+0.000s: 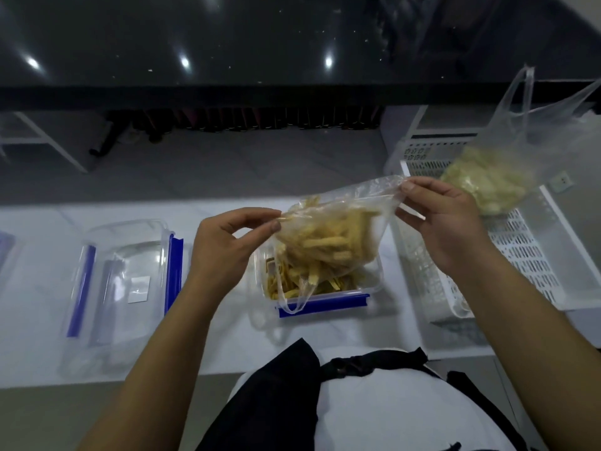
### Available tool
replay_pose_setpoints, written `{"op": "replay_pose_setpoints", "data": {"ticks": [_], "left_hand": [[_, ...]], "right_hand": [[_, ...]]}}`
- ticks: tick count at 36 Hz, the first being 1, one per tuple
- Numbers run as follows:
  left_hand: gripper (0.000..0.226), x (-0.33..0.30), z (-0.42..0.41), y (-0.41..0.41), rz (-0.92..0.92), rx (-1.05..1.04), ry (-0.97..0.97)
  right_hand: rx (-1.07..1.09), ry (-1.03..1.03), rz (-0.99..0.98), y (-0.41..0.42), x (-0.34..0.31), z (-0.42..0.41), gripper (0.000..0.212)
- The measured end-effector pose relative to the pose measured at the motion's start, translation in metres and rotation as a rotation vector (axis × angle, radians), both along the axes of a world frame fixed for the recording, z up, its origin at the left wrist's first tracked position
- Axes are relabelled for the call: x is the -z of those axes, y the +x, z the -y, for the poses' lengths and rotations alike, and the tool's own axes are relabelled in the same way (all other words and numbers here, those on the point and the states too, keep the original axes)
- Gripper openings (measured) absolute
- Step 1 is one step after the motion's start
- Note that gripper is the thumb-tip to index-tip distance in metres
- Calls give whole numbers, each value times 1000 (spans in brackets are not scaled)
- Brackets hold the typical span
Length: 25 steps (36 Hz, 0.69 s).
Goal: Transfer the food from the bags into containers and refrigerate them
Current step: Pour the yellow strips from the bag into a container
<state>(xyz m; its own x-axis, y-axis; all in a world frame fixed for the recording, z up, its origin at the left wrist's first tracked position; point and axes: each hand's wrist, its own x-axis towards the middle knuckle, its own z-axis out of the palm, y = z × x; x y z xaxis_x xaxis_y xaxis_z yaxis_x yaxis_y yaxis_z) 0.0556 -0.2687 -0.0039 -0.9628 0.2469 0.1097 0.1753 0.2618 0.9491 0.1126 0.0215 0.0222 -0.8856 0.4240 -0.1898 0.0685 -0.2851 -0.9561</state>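
Note:
A clear plastic bag [338, 236] of pale yellow food strips hangs upside down over an open clear container [260, 271] with blue clips. Several strips lie in the container. My left hand [227, 245] pinches the bag's left corner between thumb and fingers. My right hand [445, 219] pinches its right corner, higher up. The bag's handles dangle over the container's front rim. A second clear bag [487, 183] of pale food sits in a white perforated basket [527, 255] to the right.
A clear lid with blue clips [126, 275] lies on the white counter [39, 304] to the left. Another clear item shows at the far left edge [6, 249]. A dark glossy surface [227, 43] runs along the back.

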Motion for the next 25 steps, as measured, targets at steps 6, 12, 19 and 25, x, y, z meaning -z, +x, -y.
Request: {"op": "replay_pose_setpoints", "data": {"ticks": [6, 12, 19, 25], "left_hand": [[13, -18, 1, -8, 17, -6, 80], [13, -39, 1, -10, -10, 6, 353], [12, -39, -9, -10, -22, -20, 420], [22, -27, -17, -9, 27, -32, 415]], "right_hand": [[-14, 4, -56, -1, -13, 1, 11], [-106, -64, -117, -1, -28, -5, 7], [-155, -34, -47, -3, -14, -3, 16], [-292, 183, -1, 3, 19, -1, 30]]}}
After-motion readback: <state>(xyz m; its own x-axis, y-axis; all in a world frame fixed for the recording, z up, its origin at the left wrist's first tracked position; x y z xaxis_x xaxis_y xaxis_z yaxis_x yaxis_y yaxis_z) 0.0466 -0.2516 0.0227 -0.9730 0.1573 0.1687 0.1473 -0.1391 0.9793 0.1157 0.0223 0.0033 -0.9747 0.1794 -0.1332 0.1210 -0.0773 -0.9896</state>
